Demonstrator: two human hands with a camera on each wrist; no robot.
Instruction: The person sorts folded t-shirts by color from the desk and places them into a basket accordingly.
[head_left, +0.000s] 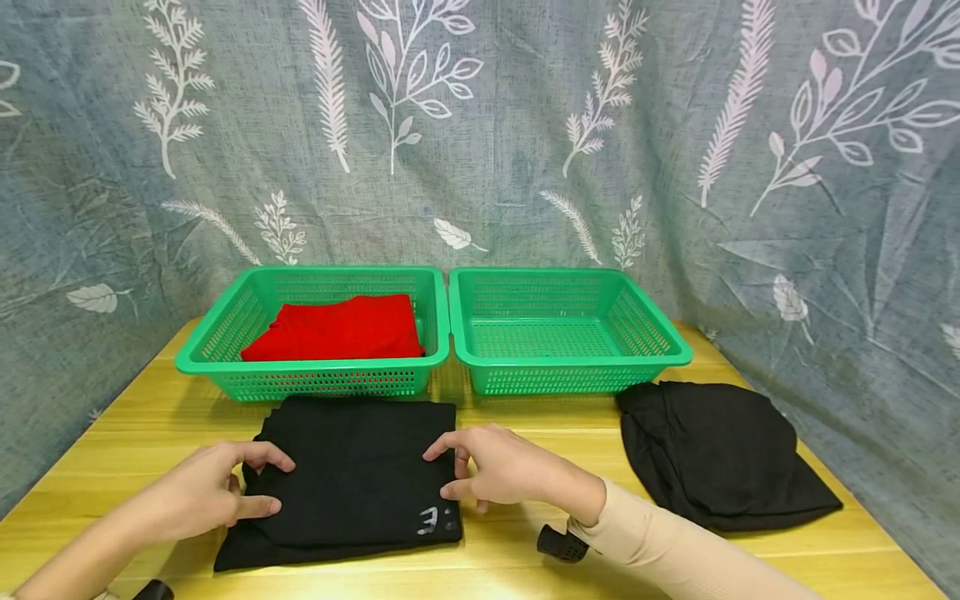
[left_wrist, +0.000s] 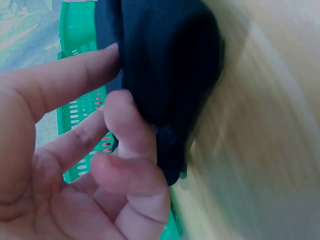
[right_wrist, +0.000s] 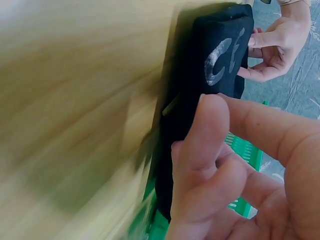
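Note:
A folded black garment (head_left: 352, 475) lies on the table in front of me, with a grey-white printed mark near its lower right corner. At its left edge is my left hand (head_left: 213, 487), with thumb and index finger spread apart over the cloth. My right hand (head_left: 498, 467) is at the opposite edge, index fingertip over the cloth and thumb near the side, other fingers bent. In the left wrist view the fingertips (left_wrist: 112, 55) meet the dark cloth (left_wrist: 165, 60). The right wrist view shows the printed mark (right_wrist: 217, 62) on the garment's side and both hands beside it.
Behind the garment stand two green baskets side by side. The left basket (head_left: 315, 367) holds a red folded cloth (head_left: 345, 327); the right basket (head_left: 570, 363) shows its bare bottom. Another black cloth item (head_left: 720, 458) lies loosely on the right of the wooden table (head_left: 555, 446). A patterned curtain hangs behind.

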